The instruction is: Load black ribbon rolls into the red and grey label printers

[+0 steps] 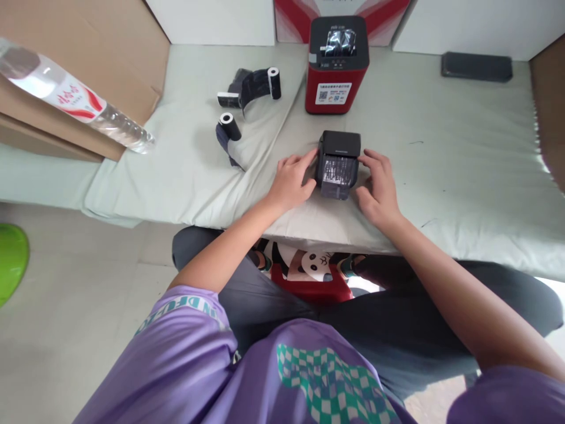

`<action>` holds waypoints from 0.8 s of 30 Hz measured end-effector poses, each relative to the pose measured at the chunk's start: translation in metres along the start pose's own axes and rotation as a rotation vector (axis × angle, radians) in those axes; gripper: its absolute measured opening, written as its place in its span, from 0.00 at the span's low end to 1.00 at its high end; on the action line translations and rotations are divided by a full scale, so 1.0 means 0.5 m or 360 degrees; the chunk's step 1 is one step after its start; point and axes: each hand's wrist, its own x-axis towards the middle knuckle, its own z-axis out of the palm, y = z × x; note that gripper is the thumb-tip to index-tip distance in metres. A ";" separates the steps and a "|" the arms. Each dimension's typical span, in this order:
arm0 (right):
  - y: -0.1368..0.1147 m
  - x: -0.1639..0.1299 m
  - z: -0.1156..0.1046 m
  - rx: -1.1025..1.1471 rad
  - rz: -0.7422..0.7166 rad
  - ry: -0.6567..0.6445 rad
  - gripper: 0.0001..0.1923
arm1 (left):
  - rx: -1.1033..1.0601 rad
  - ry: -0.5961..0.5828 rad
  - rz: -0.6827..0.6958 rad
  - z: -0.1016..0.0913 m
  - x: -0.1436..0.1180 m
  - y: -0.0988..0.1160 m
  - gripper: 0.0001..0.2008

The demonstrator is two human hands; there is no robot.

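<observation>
A small black label printer [339, 144] sits on the cloth-covered table in front of me. A strip of dark, glossy film with pale markings [338, 171] shows on its near side. My left hand [291, 181] is at the printer's left side, index fingertip against it, thumb spread apart. On the other side, my right hand [379, 187] has its fingertips at the casing's upper right edge, with the thumb lower and apart. Neither hand is wrapped round the printer. Behind it stands a red box-shaped machine with a black top [333, 91], bearing a white QR-code label.
Partly unrolled black rolls [274, 83] and another black roll [230, 126] lie left of centre. A clear bottle [79, 97] slants before cardboard boxes [101, 35] at far left. A flat black object [477, 67] lies back right. The table's front edge [309, 235] is above my lap.
</observation>
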 end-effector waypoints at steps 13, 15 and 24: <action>0.050 0.087 -0.006 0.0041 -0.0035 0.0076 0.36 | -0.0006 -0.0005 0.0011 0.004 -0.001 0.002 0.38; 0.058 0.121 -0.001 0.0091 0.0053 0.0058 0.37 | -0.0012 -0.0001 0.0019 0.006 -0.001 0.000 0.39; 0.024 0.143 -0.002 0.0098 0.0279 0.0019 0.27 | 0.0041 -0.0037 -0.0009 0.002 -0.001 0.006 0.39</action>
